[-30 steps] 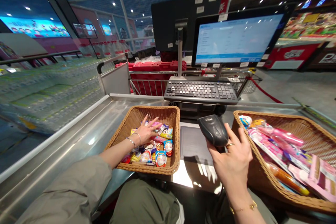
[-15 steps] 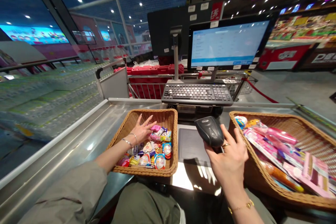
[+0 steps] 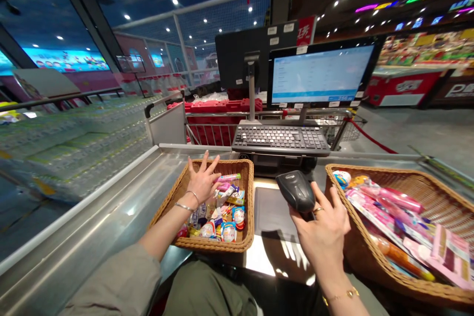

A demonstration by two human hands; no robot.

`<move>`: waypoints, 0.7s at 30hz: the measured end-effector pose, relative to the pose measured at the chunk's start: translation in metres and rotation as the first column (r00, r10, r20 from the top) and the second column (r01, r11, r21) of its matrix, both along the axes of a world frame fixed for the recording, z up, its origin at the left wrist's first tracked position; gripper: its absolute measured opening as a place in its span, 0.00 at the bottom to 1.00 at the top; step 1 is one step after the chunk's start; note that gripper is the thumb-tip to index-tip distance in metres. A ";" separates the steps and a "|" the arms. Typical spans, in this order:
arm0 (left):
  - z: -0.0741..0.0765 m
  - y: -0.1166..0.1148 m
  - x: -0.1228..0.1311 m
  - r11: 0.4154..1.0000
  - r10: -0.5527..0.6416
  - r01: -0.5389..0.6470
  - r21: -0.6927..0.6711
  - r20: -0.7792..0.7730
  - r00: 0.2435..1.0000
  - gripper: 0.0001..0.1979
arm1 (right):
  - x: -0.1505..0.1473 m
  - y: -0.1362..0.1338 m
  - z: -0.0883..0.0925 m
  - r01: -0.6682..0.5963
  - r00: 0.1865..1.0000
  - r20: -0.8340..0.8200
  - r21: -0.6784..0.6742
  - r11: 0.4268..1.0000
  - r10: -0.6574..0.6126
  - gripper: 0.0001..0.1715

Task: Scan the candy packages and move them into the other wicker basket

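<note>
My left hand [image 3: 202, 183] is over the left wicker basket [image 3: 249, 207], fingers spread, with nothing gripped in it that I can see. Beneath and beside it lie small wrapped sweets [image 3: 223, 210] and round packs [image 3: 228, 232] in blue and red with a white egg-like print. The hand hides part of the basket's contents. A black handheld barcode scanner [image 3: 295, 190] is in my right hand [image 3: 323, 234], its head tilted up over the counter between the baskets. My right hand is just left of the larger wicker basket [image 3: 355, 229], which holds pink packets [image 3: 450, 253] and an orange tube-like pack [image 3: 402, 255].
Behind the scanner stand a keyboard [image 3: 280, 138] and a lit monitor [image 3: 321, 74]. A flat grey pad [image 3: 273, 212] is set into the counter between the baskets. The metal counter [image 3: 129, 207] runs along the left, with stacked bottle packs [image 3: 85, 143] beyond it.
My left hand has shifted slightly upward over the basket, fingers still spread, uncovering a pink-and-green pack. The right hand keeps hold of the scanner. The camera view has tilted up a little.
</note>
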State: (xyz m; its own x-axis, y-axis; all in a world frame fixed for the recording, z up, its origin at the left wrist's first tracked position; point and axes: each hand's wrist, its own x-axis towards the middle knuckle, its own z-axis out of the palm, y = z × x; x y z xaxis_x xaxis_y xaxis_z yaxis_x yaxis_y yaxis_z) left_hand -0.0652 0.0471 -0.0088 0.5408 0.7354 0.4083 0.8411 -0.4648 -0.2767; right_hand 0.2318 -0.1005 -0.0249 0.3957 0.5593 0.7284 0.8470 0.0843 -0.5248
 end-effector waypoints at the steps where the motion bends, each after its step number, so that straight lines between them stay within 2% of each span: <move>1: 0.002 -0.001 0.003 1.000 0.009 -0.010 0.009 0.021 1.000 0.14 | 0.000 0.000 0.000 -0.002 1.000 -0.004 -0.003 1.000 0.002 0.11; 4: 0.008 -0.008 0.014 0.999 0.046 -0.048 0.022 0.089 0.995 0.15 | 0.001 -0.001 0.000 -0.008 1.000 -0.010 0.000 1.000 0.008 0.10; 9: 0.018 -0.024 0.042 0.988 0.156 -0.153 -0.035 0.135 0.978 0.16 | 0.002 -0.002 -0.001 -0.009 1.000 -0.008 0.018 1.000 0.009 0.10; 15: 0.026 -0.039 0.072 0.982 0.140 -0.168 0.089 0.258 0.956 0.13 | 0.004 -0.005 0.001 -0.006 1.000 -0.003 0.042 0.999 0.006 0.12; 21: 0.030 -0.047 0.098 0.980 0.129 -0.172 0.104 0.331 0.935 0.11 | 0.015 -0.009 -0.001 -0.016 0.999 0.029 0.045 0.999 0.015 0.11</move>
